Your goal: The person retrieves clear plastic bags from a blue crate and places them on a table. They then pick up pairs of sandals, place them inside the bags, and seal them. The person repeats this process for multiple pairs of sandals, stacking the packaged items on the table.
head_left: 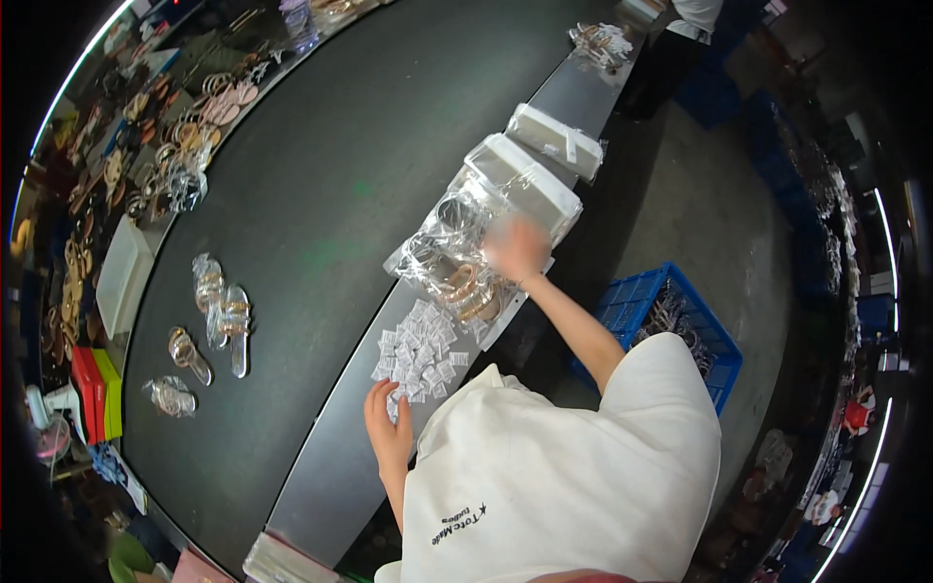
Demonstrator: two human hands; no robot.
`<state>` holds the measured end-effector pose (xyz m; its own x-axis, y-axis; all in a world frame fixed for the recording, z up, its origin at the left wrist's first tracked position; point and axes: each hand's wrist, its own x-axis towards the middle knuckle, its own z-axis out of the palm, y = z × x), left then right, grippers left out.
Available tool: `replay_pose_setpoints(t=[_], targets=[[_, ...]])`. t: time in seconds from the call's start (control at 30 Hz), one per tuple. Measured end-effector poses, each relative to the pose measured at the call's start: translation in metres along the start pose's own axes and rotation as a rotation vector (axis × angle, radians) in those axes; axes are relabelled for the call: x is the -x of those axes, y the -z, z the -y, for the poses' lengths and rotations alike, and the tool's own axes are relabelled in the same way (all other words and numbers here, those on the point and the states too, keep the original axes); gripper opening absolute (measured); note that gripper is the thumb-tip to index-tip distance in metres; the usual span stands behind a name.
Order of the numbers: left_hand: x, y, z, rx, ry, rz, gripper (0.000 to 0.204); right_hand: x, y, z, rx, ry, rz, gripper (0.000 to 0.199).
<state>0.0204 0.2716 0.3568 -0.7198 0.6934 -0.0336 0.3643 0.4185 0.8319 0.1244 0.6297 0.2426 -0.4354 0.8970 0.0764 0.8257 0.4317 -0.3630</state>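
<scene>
My left hand (390,434) is at the near edge of a pile of small white printed packets (420,348). Its fingers are bent and thumb and fingers stand apart, with nothing visible between them. Farther right, my right hand (518,249) lies over sandals in clear plastic bags (465,288). The hand is blurred, so its fingers do not show and I cannot see whether it grips a bag. Gold straps show through the crinkled plastic. Beyond it lie stacked clear plastic bags (520,175) on the metal ledge (335,432).
A dark conveyor belt (292,194) runs along the ledge, carrying several sandals (234,325), some bagged. Across it stand a white bin (124,277) and racks of sandals (107,185). A blue crate (724,384) holding bagged goods is at my right. Another person (695,15) stands at the far end.
</scene>
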Motion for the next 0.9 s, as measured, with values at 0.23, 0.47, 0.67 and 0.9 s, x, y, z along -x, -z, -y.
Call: replay_pose_setpoints(t=[0.23, 0.47, 0.67, 0.9], targets=[[-0.025, -0.012, 0.012, -0.034, -0.066, 0.098, 0.014, 0.019, -0.013, 0.075, 0.103, 0.377, 0.081, 0.079], [-0.008, -0.001, 0.030, -0.150, -0.019, 0.022, 0.013, 0.011, -0.045, 0.077, 0.228, 0.379, 0.258, 0.078], [0.010, 0.007, 0.048, -0.115, 0.032, -0.044, 0.017, 0.007, -0.044, 0.097, 0.443, 0.393, 0.342, 0.075], [0.088, 0.048, 0.092, -0.048, 0.228, -0.140, 0.014, 0.016, -0.046, 0.104, 0.325, 0.442, -0.018, 0.060]])
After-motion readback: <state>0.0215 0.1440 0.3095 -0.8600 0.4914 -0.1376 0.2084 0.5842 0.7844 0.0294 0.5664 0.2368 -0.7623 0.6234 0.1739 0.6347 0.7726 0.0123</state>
